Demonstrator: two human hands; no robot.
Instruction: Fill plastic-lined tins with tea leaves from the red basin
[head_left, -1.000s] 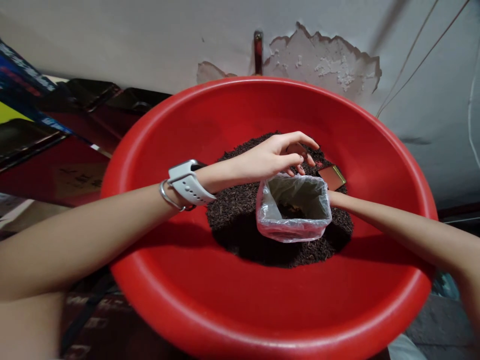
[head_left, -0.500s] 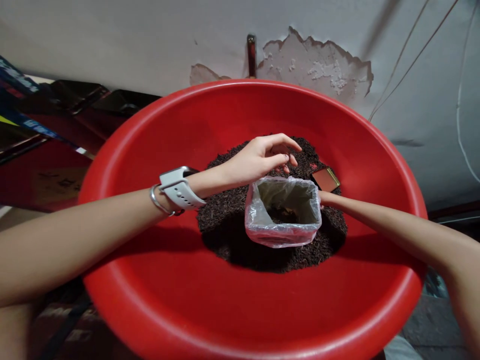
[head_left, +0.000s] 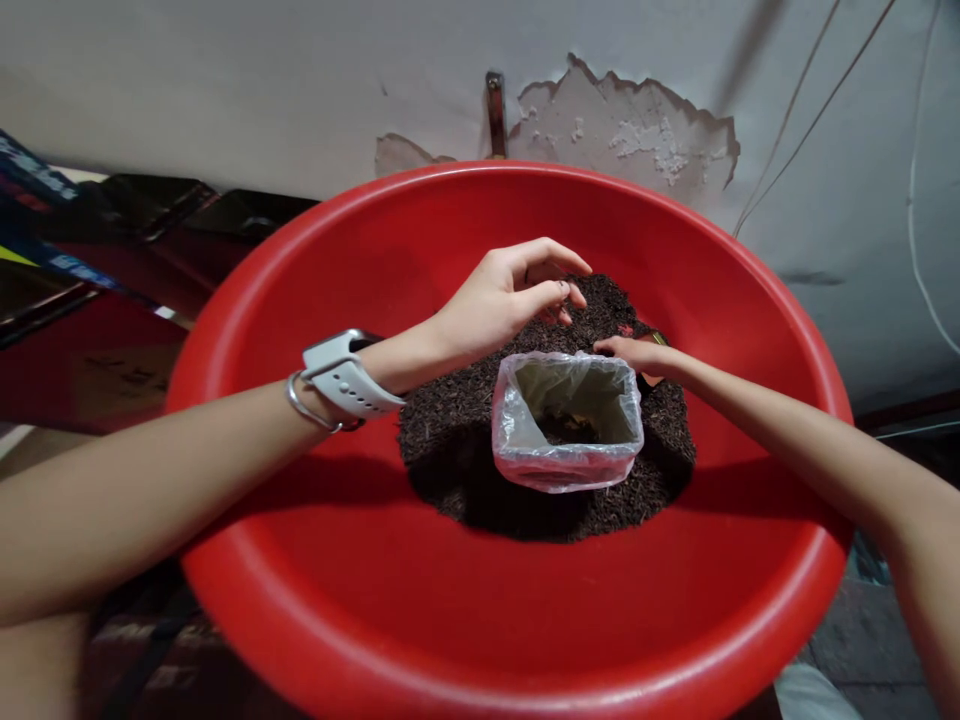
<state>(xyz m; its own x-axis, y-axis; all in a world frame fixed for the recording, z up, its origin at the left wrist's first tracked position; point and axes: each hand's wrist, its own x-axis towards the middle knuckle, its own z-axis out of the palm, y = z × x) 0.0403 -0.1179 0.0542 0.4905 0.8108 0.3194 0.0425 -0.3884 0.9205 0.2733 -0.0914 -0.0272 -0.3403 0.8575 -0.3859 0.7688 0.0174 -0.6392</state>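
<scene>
A box lined with a clear plastic bag (head_left: 566,470) stands upright on a heap of dark dry bits like loose tea leaves (head_left: 450,410). Some of the same dark stuff lies at the bottom of the bag. My left hand (head_left: 517,285), with a white-strapped watch at the wrist, hovers over the heap behind the box. Its fingers are loosely curved and apart, holding nothing visible. Just beyond the box's rear right corner is my right hand (head_left: 630,352), its fingers stretched leftward over the leaves. Behind that hand a red and gold lid-like piece (head_left: 651,380) is mostly hidden.
The heap lies in a large red plastic basin (head_left: 480,620) with a thick rolled rim. Dark red boxes (head_left: 112,370) are stacked at the left. A wall with peeling plaster (head_left: 630,130) rises behind, with cords (head_left: 810,120) hanging at the right.
My right hand has come off the box's right side and moved up and left behind its corner, partly covering the lid-like piece. My left hand has shifted slightly up and left.
</scene>
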